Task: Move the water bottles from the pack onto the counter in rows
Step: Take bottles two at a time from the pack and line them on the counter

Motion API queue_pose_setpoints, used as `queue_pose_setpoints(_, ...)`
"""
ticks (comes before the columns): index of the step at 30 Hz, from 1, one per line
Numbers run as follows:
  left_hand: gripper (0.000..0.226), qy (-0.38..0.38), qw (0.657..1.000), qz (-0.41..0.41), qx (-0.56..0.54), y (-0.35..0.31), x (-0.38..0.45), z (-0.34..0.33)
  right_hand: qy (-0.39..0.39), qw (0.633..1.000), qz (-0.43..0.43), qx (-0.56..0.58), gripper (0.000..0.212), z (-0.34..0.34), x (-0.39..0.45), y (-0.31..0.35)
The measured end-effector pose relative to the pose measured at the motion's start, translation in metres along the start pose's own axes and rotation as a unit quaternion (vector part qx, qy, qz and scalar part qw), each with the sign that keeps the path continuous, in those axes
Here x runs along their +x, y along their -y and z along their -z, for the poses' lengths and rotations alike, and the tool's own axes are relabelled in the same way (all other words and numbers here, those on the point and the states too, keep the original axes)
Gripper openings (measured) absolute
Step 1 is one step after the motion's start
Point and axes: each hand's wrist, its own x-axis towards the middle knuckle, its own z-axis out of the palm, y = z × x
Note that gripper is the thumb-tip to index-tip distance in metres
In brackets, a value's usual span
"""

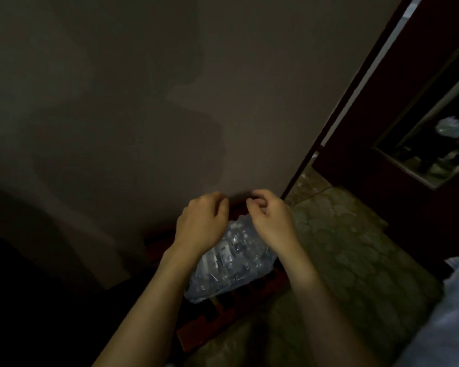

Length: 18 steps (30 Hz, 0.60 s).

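Note:
A shrink-wrapped pack of clear water bottles (231, 263) lies on a dark red crate (217, 321) on the floor, close to a grey wall. My left hand (203, 223) and my right hand (269, 218) are both over the far end of the pack, fingers curled. They look pinched on the plastic wrap at the top edge, though the dim light hides the exact grip. Single bottles cannot be told apart through the wrap. No counter is in view.
The plain grey wall (143, 102) fills the left and centre. A dark red door (382, 144) with a glass panel stands at the right. Patterned floor tiles (342, 242) lie to the right of the crate. Light blue cloth (451, 313) shows at the lower right.

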Motion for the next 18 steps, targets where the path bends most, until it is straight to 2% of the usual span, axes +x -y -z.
queue_pose_setpoints(10,0.034,0.115,0.991,0.068,-0.022,0.052,0.044,-0.051,0.043,0.993,-0.108,-0.009,0.031,-0.046,0.044,-0.062)
queue_pose_setpoints(14,0.034,0.132,0.986,0.101,-0.019,0.068,0.059,-0.075,0.074,0.989,-0.125,-0.006,0.020,-0.063,0.061,-0.087)
queue_pose_setpoints(18,0.037,0.137,0.981,0.139,-0.006,0.081,0.074,-0.104,0.135,0.981,-0.135,-0.027,0.028,-0.076,0.085,-0.116)
